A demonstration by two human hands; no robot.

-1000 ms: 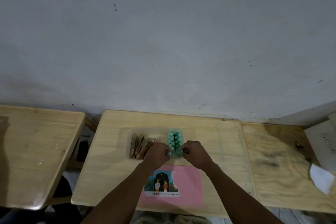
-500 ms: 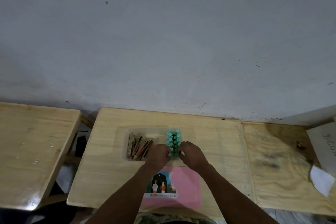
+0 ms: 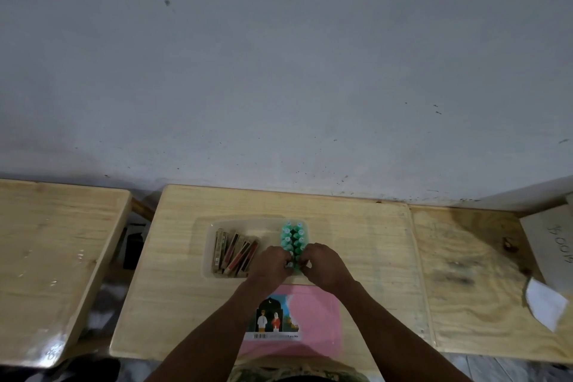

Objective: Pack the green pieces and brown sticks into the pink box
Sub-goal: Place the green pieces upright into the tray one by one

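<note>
A clear plastic tray (image 3: 207,245) lies on the middle wooden table. Several brown sticks (image 3: 234,251) lean together in its left half. Several green pieces (image 3: 293,237) stand in two tight rows in its right half. My left hand (image 3: 270,262) and my right hand (image 3: 322,263) meet at the near end of the green rows, fingers pinched on the nearest pieces. The pink box (image 3: 313,319), flat with a picture label, lies near the table's front edge under my forearms.
A second wooden table (image 3: 46,257) stands to the left across a gap. A third wooden table (image 3: 477,282) adjoins on the right, with white paper (image 3: 545,308) and a cardboard sheet (image 3: 555,239) on it. A grey wall rises behind.
Both hands have closed in tighter on the near end of the green rows. The camera view has shifted slightly; the tray and sticks stay put.
</note>
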